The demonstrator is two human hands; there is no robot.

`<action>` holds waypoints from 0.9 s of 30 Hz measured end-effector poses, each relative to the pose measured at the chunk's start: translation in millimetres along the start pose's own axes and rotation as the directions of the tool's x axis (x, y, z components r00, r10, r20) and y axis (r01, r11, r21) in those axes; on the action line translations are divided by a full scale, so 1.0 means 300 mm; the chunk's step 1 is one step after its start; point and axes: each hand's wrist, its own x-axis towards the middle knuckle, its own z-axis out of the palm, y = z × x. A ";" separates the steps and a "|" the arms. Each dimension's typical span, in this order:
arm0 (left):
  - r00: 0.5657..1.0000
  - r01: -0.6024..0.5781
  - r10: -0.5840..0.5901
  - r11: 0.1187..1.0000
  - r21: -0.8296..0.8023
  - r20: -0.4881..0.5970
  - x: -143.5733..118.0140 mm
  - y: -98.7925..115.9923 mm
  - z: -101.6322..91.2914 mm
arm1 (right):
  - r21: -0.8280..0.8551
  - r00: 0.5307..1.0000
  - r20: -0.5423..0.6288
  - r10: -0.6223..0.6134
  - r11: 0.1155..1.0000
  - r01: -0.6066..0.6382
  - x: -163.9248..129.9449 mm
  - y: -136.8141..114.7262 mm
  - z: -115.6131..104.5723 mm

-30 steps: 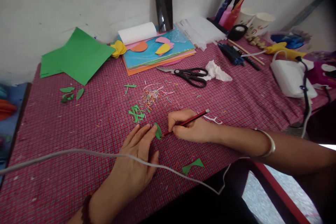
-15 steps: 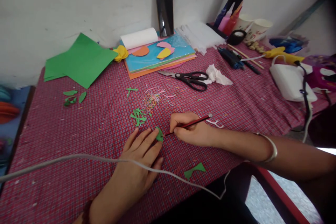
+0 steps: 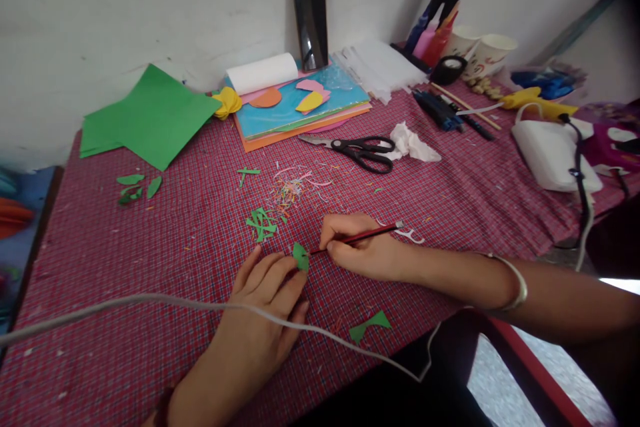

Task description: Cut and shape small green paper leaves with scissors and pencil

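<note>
My right hand (image 3: 363,247) is closed around a red and black pencil (image 3: 367,235), its tip touching a small green paper piece (image 3: 300,255). My left hand (image 3: 270,293) lies flat with the fingers spread, its fingertips pressing that piece to the checked tablecloth (image 3: 165,247); part of the piece is hidden under them. Just beyond the left fingers lies a small heap of green paper strips (image 3: 261,223). A curved green offcut (image 3: 371,327) rests near the table's front edge.
Black-handled scissors (image 3: 360,150) and a crumpled tissue (image 3: 413,143) lie ahead. Behind are colored sheets (image 3: 280,123), a phone (image 3: 310,20) leaning on the wall, and green sheets (image 3: 160,117). A yellow glue gun (image 3: 537,105) is at right. A white cable (image 3: 200,305) crosses before my left hand.
The fingers of my left hand have drawn back slightly, so more of the green paper piece shows. The pencil tip remains at its edge, and the view has shifted a little.
</note>
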 end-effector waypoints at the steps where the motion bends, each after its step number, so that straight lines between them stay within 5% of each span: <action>1: 1.000 0.004 -0.004 1.000 -0.013 0.007 0.001 0.001 -0.001 | -0.010 1.000 -0.008 -0.001 1.000 0.001 0.001 -0.001 0.000; 27: 0.999 0.045 -0.045 0.999 0.009 0.004 -0.018 0.028 0.006 | -0.031 0.998 -0.034 0.057 0.998 -0.058 0.002 -0.002 0.003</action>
